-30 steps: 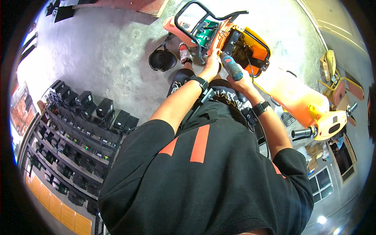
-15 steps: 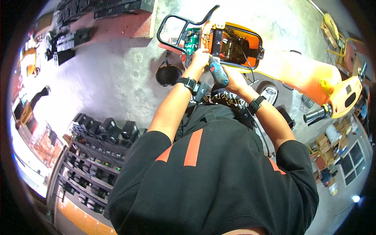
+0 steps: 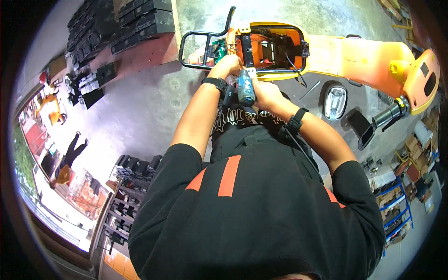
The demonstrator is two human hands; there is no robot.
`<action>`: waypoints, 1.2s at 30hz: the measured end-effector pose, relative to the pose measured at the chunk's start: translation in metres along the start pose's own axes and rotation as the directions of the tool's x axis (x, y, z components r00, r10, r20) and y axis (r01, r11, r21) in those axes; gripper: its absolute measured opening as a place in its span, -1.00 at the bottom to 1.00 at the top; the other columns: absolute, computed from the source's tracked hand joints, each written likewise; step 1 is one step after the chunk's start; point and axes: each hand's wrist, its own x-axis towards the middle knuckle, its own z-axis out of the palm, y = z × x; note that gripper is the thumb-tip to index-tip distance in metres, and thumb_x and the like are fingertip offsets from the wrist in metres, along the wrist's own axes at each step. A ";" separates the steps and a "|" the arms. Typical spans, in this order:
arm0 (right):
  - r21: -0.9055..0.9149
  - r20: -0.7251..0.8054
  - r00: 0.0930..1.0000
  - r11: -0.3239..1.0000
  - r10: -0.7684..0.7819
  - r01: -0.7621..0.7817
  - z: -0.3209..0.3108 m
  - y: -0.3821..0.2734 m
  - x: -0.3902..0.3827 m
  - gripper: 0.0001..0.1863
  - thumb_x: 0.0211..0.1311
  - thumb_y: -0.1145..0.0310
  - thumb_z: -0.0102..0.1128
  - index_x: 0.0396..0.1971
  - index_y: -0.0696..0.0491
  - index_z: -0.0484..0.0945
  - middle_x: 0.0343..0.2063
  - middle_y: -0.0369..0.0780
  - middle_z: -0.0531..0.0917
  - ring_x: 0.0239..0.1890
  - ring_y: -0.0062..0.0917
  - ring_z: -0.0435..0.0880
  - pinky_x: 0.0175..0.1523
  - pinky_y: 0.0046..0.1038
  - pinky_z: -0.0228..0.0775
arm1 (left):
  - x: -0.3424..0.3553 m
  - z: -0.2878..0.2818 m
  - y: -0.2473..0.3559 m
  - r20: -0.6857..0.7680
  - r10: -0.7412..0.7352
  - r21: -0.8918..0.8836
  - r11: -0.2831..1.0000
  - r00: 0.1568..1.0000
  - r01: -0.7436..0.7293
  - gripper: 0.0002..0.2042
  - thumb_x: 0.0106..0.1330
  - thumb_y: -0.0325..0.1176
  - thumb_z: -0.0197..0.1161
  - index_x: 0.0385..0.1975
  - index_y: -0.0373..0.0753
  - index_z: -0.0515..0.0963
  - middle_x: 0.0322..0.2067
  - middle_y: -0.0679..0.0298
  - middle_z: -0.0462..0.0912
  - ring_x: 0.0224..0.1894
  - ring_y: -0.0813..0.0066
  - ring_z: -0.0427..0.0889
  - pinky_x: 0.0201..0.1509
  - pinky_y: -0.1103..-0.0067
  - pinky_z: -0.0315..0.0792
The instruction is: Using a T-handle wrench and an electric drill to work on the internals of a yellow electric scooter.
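A yellow-orange scooter [image 3: 326, 53] stands across in front of me, its under-seat compartment [image 3: 277, 49] uncovered. My right hand [image 3: 268, 94] is closed around a blue-and-black power drill [image 3: 246, 88], whose front end points at the compartment's near left corner, by a black crossbar [image 3: 247, 50]. Just left of the drill, my left hand [image 3: 227, 66] has its fingers bent together at the scooter's body; what they hold, if anything, is hidden. Beyond that hand are a green part [image 3: 218, 50] and the black tubular rear rack [image 3: 183, 49].
On the floor right of me lies an oval dark-rimmed part [image 3: 335, 101] with a pale inside. The handlebar grip [image 3: 387, 116] juts toward me. Black boxes [image 3: 144, 25] are stacked far left, shelving [image 3: 119, 212] stands near left, and a person [image 3: 67, 163] is at the left.
My view has turned, so the surroundings sit differently. The drill now looks more upright and lies slightly farther left in view. Both hands stay at the same part of the scooter.
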 end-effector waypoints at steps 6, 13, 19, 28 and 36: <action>0.020 -0.039 0.999 1.000 -0.003 0.004 -0.004 -0.014 0.004 -0.52 -0.11 0.39 0.32 -0.17 0.26 0.37 -0.43 0.04 0.66 -0.31 -0.06 0.68 -0.22 -0.15 0.54 | 0.007 0.007 -0.025 0.103 -0.064 -0.236 0.968 0.993 0.087 -0.61 0.10 -0.61 0.11 -0.07 -0.18 0.66 -0.30 0.14 0.75 -0.26 0.36 0.73 -0.14 0.48 0.58; 0.039 -0.035 0.998 0.998 0.046 -0.045 -0.010 -0.025 0.005 -0.55 -0.12 0.44 0.31 -0.20 0.25 0.37 -0.42 0.04 0.66 -0.28 -0.05 0.68 -0.19 -0.12 0.54 | 0.007 0.023 -0.041 0.082 -0.025 -0.385 0.921 0.996 0.055 -0.54 0.10 -0.66 -0.04 -0.02 -0.26 0.63 -0.41 0.22 0.69 -0.36 0.46 0.63 -0.23 0.55 0.50; 0.035 -0.030 0.998 0.998 0.062 -0.061 -0.010 -0.028 0.008 -0.57 -0.09 0.43 0.30 -0.21 0.26 0.38 -0.43 0.05 0.66 -0.29 -0.05 0.69 -0.20 -0.14 0.55 | -0.001 0.031 -0.035 -0.050 -0.059 -0.365 0.930 0.997 0.037 -0.61 0.17 -0.60 0.03 -0.05 -0.17 0.65 -0.38 0.16 0.69 -0.34 0.42 0.63 -0.19 0.52 0.50; 0.033 -0.087 0.987 0.991 0.133 -0.131 0.001 -0.032 0.012 -0.60 -0.07 0.45 0.26 -0.22 0.29 0.39 -0.46 0.05 0.67 -0.34 -0.08 0.71 -0.24 -0.14 0.57 | -0.010 0.028 -0.029 -0.053 -0.036 -0.420 0.908 0.998 0.010 -0.57 0.16 -0.65 -0.06 -0.06 -0.19 0.65 -0.33 0.22 0.68 -0.32 0.47 0.60 -0.23 0.56 0.48; 0.003 -0.116 0.993 1.000 0.031 -0.031 0.000 -0.029 0.002 -0.62 -0.07 0.44 0.26 -0.24 0.26 0.39 -0.48 0.02 0.66 -0.39 -0.13 0.70 -0.29 -0.22 0.58 | -0.006 0.035 -0.034 -0.069 -0.047 -0.482 0.876 0.996 0.008 -0.57 0.10 -0.67 -0.10 -0.11 -0.25 0.64 -0.32 0.18 0.69 -0.27 0.43 0.62 -0.12 0.52 0.52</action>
